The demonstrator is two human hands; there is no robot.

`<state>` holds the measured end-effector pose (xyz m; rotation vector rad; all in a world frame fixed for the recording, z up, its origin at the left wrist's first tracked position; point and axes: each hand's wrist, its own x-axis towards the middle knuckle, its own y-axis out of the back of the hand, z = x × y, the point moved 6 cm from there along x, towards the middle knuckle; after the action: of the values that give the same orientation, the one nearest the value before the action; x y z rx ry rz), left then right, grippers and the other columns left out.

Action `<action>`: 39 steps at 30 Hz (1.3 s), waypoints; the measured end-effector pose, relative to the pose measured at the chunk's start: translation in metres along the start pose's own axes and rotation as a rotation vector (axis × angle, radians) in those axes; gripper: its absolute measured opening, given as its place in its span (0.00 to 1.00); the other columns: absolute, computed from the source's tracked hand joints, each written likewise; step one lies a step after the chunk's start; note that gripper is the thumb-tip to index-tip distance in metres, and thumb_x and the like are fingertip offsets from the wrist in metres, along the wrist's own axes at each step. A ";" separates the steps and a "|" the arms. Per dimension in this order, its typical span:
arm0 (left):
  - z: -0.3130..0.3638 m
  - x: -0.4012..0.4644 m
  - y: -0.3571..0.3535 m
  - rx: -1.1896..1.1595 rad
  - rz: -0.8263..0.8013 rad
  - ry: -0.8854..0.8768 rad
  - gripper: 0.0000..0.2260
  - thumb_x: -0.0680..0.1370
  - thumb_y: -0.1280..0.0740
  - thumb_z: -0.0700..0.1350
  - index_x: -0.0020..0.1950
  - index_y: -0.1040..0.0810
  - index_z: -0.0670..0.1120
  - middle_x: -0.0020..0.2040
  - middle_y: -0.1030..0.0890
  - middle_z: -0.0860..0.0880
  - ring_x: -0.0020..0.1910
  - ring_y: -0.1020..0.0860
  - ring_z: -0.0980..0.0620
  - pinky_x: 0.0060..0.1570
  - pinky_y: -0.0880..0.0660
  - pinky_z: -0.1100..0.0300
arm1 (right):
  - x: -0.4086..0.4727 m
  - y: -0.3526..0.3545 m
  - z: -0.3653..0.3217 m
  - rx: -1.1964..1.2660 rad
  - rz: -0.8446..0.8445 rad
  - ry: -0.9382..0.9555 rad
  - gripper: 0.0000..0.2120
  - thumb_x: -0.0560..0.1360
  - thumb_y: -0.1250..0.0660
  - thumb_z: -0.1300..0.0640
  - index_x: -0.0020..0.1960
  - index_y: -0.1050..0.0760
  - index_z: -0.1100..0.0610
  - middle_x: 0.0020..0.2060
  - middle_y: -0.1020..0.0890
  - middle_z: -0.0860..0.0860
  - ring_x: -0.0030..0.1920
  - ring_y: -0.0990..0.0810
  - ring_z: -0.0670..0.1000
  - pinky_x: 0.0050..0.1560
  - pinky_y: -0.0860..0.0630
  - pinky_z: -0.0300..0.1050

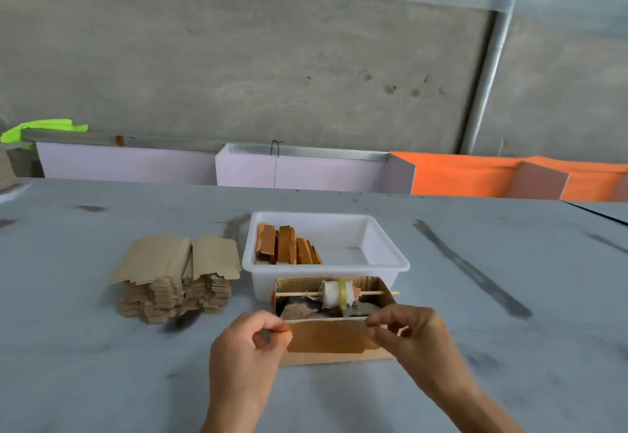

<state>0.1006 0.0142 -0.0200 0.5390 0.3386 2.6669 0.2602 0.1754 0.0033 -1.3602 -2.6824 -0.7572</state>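
An open cardboard box (373,288) stands near the table's front, just before a white tub. A thin stick runs across it, carrying a white roll (334,294) with a yellow-green band. My left hand (251,347) pinches the left end of a flat brown cardboard piece (328,335) at the box's front. My right hand (407,334) pinches its right end. A small orange bit shows at my left fingertips. The box's dark contents are blurred.
The white plastic tub (390,255) holds several orange-brown folded pieces (287,245) in its left half. A stack of flat brown cardboard blanks (176,276) sits to the left. Pink and orange panels (306,170) line the grey table's far edge, before a concrete wall.
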 end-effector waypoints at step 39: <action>-0.034 -0.057 -0.038 0.349 -0.421 -0.276 0.03 0.73 0.29 0.43 0.41 0.16 0.50 0.40 0.23 0.58 0.43 0.27 0.62 0.43 0.35 0.72 | -0.059 -0.030 0.037 -0.588 -0.241 0.616 0.03 0.65 0.25 0.62 0.36 0.18 0.56 0.35 0.19 0.49 0.34 0.22 0.53 0.34 0.23 0.43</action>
<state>0.1477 0.0181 -0.0802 0.8265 0.7499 2.1057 0.2803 0.1327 -0.0563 -0.6664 -2.2086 -1.7499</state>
